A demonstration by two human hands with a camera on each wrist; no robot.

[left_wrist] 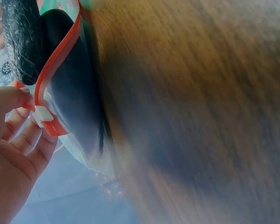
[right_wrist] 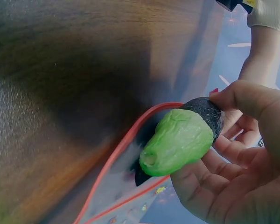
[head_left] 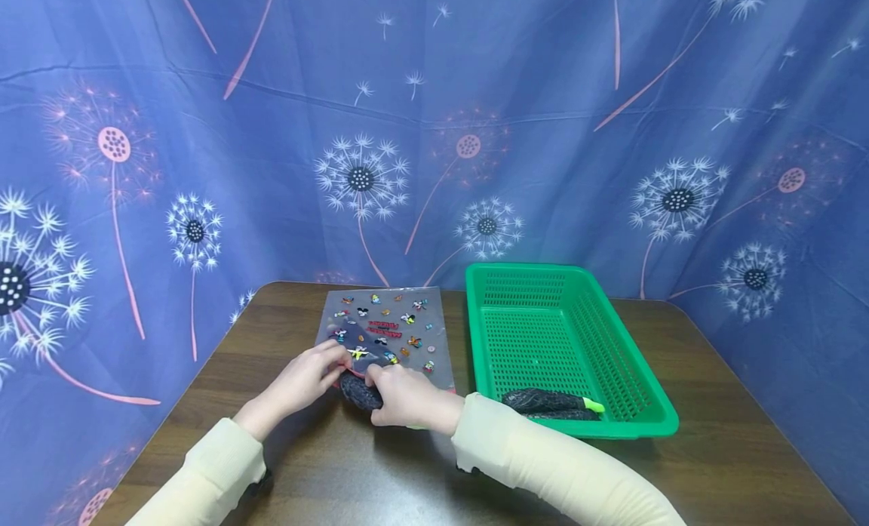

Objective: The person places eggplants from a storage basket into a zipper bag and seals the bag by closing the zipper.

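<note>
Gripping blk/grn item (right_wrist: 177,142) by open bag (head_left: 390,315) w/ R hand (head_left: 410,398), L hand (head_left: 305,371) pinching bag's red zip (left_wrist: 56,56).

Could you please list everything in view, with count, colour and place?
Table: one, brown wood grain, beneath everything
Curtain: blue with dandelions, behind the table
Clear bag: one, with multicoloured cartoon prints, on the table
Zip strips: red, along the bag's opening
Slider: one, white, on the zip
Dark shape: one, black, apparently inside the bag
Elongated piece: one, black with a green end, at the bag's opening
Basket: one, green, right of the bag
Basket contents: black with a lime tip, near side; count unclear
Sleeves: two, pale cream, on both arms
Left hand: one, bare, pinching the zip by the slider
Right hand: one, bare, holding the elongated piece
</note>
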